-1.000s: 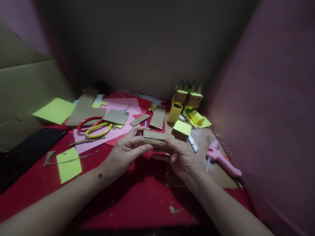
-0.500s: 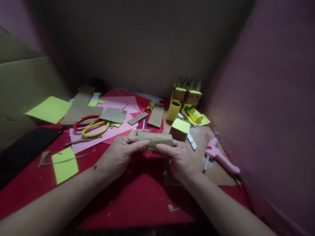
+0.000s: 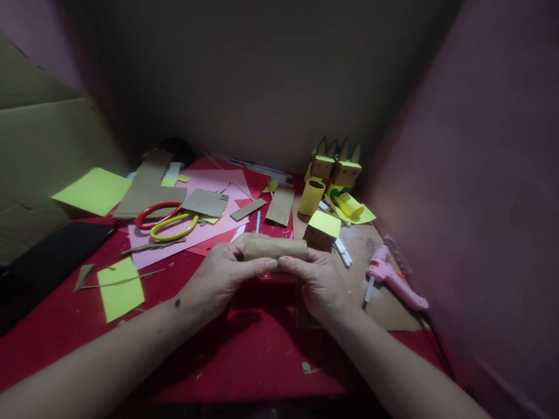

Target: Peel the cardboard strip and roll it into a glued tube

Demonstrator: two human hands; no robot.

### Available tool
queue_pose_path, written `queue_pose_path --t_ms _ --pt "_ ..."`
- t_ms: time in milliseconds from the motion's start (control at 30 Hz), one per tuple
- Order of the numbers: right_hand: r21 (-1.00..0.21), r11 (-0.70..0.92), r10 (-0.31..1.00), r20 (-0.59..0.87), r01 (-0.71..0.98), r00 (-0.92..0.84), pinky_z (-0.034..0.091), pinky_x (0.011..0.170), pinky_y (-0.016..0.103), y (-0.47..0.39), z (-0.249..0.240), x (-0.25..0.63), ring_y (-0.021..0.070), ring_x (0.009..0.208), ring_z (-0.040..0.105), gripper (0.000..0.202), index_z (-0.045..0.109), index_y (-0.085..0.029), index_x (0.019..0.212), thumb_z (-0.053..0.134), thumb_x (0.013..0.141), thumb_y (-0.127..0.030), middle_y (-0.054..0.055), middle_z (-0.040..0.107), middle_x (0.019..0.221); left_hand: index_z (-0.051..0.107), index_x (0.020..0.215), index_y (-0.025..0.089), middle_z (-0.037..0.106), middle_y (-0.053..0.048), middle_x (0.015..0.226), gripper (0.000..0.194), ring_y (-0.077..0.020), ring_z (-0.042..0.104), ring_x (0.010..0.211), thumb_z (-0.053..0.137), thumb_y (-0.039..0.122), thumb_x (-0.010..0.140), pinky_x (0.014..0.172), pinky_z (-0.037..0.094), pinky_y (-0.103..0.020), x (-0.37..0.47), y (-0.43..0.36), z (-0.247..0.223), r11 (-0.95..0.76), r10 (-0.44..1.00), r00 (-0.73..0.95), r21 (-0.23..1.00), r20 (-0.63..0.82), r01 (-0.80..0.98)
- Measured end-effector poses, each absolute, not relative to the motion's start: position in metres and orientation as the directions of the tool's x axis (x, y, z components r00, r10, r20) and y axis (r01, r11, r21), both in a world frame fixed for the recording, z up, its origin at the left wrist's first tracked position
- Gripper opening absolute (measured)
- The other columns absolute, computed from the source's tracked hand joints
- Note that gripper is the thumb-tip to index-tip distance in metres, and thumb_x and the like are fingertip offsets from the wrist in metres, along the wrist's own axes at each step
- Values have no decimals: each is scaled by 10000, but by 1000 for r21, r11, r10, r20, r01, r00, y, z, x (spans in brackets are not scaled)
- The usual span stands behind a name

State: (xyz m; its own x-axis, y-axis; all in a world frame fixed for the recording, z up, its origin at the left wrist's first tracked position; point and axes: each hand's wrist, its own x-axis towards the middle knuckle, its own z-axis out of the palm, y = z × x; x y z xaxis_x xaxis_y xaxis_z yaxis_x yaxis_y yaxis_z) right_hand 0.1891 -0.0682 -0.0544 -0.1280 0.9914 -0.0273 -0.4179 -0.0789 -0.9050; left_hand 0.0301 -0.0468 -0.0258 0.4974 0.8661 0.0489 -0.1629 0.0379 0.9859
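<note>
A rolled cardboard tube (image 3: 275, 248) lies level between my two hands, above the red tabletop. My left hand (image 3: 225, 265) grips its left end, and my right hand (image 3: 321, 273) grips the right end. Both thumbs press on the near side and almost meet at the middle. The other fingers are mostly hidden behind the roll. Just beyond my right hand sits a small cardboard box with a yellow top (image 3: 323, 228). Behind that box a yellow paper tube (image 3: 311, 196) stands upright.
Scissors with red and yellow handles (image 3: 173, 227) lie on pink paper at the left. A pink glue gun (image 3: 393, 276) rests on a cardboard sheet (image 3: 388, 317) at the right. Cardboard figures (image 3: 336, 163) stand behind. A wall (image 3: 489, 203) rises on the right.
My left thumb has slid right along the roll, closer to my right thumb. The view has shifted slightly; both hands still hold the tube.
</note>
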Motion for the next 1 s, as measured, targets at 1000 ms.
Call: queue_pose_path --t_ms 1000 --pt "-917 -81 997 -73 -392 -34 544 762 379 -64 -47 207 189 754 672 326 672 -190 909 802 639 -319 24 702 852 674 820 211 598 -49 983 72 -230 545 979 623 261 811 860 435 -327 17 -42 -23 -494 857 298 834 420 246"
